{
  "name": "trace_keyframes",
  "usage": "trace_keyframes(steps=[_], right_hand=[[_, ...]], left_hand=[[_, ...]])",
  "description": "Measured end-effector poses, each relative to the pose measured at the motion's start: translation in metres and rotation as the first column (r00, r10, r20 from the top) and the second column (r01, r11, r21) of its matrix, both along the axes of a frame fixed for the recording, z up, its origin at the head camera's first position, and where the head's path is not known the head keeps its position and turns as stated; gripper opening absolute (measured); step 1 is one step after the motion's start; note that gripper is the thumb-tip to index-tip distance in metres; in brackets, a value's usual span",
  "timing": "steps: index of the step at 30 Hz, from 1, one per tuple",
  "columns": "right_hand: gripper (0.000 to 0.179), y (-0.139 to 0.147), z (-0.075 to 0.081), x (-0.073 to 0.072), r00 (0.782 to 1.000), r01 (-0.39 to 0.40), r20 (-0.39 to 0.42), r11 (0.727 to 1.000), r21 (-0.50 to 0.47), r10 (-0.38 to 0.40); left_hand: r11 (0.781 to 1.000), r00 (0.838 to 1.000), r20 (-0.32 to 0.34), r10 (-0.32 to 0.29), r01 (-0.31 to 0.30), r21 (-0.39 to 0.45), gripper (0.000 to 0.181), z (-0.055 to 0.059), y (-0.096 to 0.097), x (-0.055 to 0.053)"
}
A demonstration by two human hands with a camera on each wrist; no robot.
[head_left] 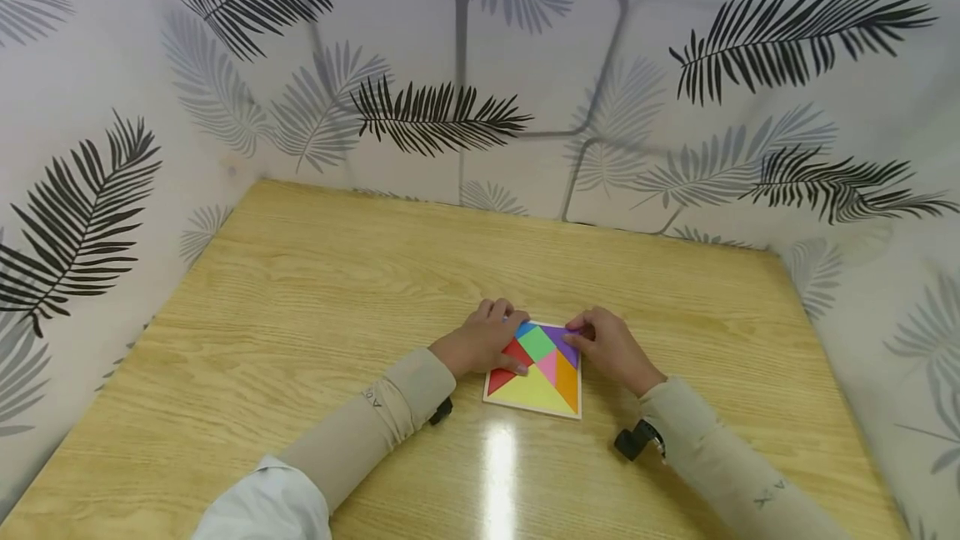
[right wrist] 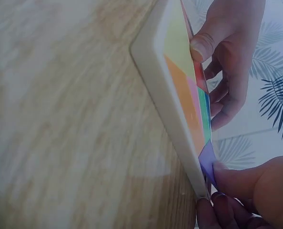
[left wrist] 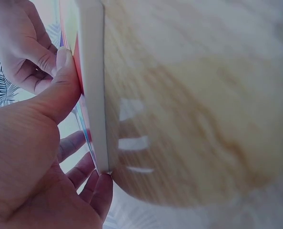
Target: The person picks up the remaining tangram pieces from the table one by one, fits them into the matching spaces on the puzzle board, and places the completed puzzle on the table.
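A square tangram board with a pale rim lies on the table, its colourful pieces fitted together. My left hand holds the board at its far left side, thumb on the top near the red triangle and the fingers at the edge. At the far right corner, my right hand pinches the purple triangle between thumb and fingers. In the right wrist view that piece is tilted up out of the board at its corner. A green square, a pink piece, an orange piece and a yellow triangle lie flat.
The wood-grain table extends around the board on all sides. Behind it and at both sides hangs white cloth with a leaf print. A dark wrist camera sits under the right sleeve.
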State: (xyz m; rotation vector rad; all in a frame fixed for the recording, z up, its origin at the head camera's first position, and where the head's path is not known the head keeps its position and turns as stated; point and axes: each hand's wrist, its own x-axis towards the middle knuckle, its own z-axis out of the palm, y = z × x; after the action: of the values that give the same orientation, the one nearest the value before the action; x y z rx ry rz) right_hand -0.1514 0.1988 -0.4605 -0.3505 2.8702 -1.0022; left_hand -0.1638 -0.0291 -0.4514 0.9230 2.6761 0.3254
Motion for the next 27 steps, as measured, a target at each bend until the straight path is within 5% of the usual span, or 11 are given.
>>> trace_keyframes(steps=[17, 27], right_hand=[[0.017, -0.004, -0.008, 0.010, 0.987, 0.046, -0.155, 0.999, 0.003, -0.045], [0.004, -0.007, -0.012, 0.007, 0.992, 0.032, -0.122, 0.999, 0.013, -0.030]], left_hand=[[0.999, 1.000, -0.006, 0.005, -0.005, -0.033, 0.079, -0.001, 0.001, 0.000], [1.000, 1.000, -0.001, 0.004, -0.004, -0.009, 0.079, -0.001, 0.001, 0.000]])
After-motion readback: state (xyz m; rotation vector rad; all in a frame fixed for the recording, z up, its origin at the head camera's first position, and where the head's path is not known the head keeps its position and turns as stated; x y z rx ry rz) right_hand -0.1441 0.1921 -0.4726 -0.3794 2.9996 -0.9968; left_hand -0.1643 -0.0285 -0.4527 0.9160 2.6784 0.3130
